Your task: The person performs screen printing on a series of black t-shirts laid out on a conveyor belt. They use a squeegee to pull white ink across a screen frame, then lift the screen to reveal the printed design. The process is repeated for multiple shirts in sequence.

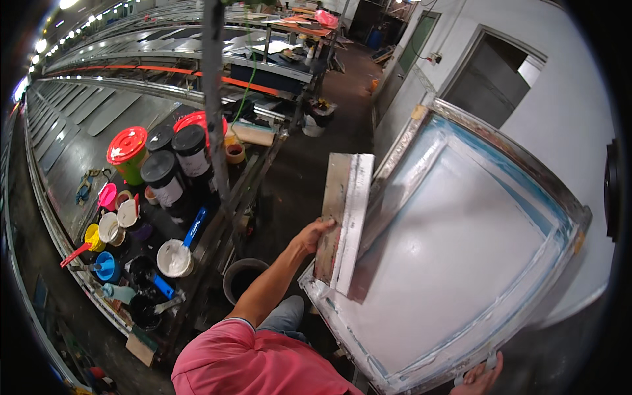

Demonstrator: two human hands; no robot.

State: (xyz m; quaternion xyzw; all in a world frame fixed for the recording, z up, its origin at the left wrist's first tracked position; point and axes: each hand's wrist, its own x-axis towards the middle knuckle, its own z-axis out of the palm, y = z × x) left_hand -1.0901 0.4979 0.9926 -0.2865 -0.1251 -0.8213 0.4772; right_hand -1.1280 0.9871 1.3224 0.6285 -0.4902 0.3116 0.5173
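Observation:
My left hand (316,235) grips a wide wooden screen-printing squeegee (334,217) by its side. White ink coats the squeegee's long edge, and it stands upright over the left edge of a large screen-printing frame (578,237). The frame leans at a tilt in front of me; its pale mesh (454,243) has white smears and blue borders. At the frame's near right edge my right hand (482,380) is closed, fingers curled round the rim, partly cut off by the picture's lower edge. A small greyish piece shows at those fingers; I cannot make out what it is.
On the left, a dark bench holds dark tubs (161,174), a green bucket with a red lid (128,151), a white ink pot (175,258) and several small colour pots. A metal post (214,99) rises beside it. A black bin (245,276) stands on the floor; a white wall (559,85) is right.

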